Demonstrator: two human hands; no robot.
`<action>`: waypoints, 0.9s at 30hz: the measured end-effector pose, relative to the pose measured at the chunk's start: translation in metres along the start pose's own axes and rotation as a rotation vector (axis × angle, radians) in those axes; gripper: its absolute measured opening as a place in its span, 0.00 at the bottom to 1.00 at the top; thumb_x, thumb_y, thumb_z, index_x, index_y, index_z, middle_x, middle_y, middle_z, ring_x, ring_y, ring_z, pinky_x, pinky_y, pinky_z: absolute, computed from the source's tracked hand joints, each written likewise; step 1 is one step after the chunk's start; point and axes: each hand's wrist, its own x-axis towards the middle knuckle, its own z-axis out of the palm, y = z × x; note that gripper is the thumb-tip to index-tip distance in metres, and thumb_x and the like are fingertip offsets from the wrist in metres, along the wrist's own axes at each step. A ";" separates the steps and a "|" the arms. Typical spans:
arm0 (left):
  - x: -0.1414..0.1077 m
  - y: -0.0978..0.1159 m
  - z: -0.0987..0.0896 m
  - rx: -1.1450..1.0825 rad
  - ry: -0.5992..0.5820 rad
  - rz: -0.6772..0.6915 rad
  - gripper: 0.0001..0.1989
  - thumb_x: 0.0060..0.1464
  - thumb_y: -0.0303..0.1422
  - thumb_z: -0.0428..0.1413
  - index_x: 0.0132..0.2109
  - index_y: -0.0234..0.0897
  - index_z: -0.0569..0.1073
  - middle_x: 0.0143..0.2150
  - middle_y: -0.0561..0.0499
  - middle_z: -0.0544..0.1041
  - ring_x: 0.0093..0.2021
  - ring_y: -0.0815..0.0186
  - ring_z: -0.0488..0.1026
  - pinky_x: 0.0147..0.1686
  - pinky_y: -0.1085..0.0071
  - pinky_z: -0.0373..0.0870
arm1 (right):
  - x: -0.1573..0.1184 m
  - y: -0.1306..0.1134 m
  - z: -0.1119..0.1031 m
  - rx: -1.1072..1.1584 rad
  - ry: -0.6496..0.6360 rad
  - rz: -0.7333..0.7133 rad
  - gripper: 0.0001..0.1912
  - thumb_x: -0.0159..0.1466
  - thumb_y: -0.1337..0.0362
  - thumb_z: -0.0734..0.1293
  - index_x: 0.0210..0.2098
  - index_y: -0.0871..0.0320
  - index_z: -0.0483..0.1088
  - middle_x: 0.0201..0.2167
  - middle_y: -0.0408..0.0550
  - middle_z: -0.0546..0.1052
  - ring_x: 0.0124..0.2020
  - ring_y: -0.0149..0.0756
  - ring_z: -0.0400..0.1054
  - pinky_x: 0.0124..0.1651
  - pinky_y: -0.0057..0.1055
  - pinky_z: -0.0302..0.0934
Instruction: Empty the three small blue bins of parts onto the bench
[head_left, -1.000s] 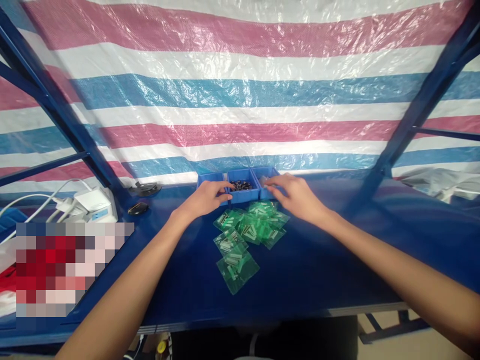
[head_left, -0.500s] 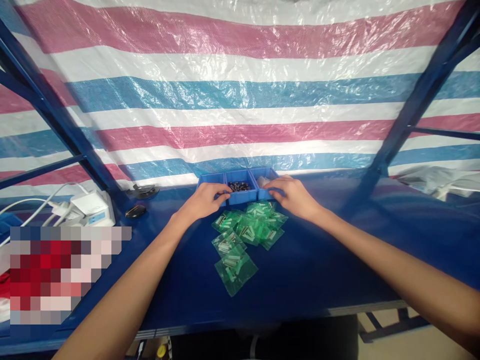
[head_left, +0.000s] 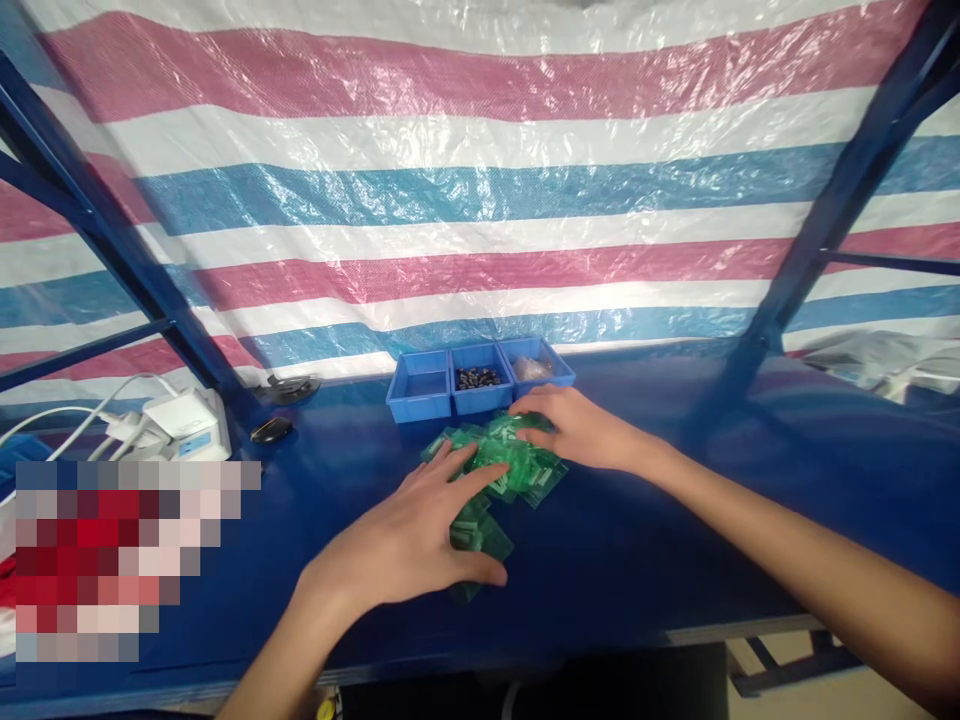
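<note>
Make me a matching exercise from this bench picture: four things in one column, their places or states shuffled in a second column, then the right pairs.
Things
1. left hand
2. right hand
3. middle blue tray
4. left blue tray

Places or states
A. holds small dark parts
B. lies spread on the near end of the green bags
C. shows only its bare floor
D. rests on the far end of the green bags, just in front of the trays

Pairs: 1-B, 2-D, 3-A, 4-C
</note>
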 end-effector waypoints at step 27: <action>0.023 -0.002 0.030 0.146 0.232 0.092 0.25 0.71 0.50 0.44 0.72 0.62 0.58 0.76 0.46 0.51 0.75 0.38 0.47 0.66 0.33 0.58 | -0.008 0.017 -0.038 0.211 -0.234 0.260 0.08 0.63 0.64 0.68 0.41 0.57 0.78 0.27 0.47 0.78 0.27 0.38 0.74 0.30 0.33 0.66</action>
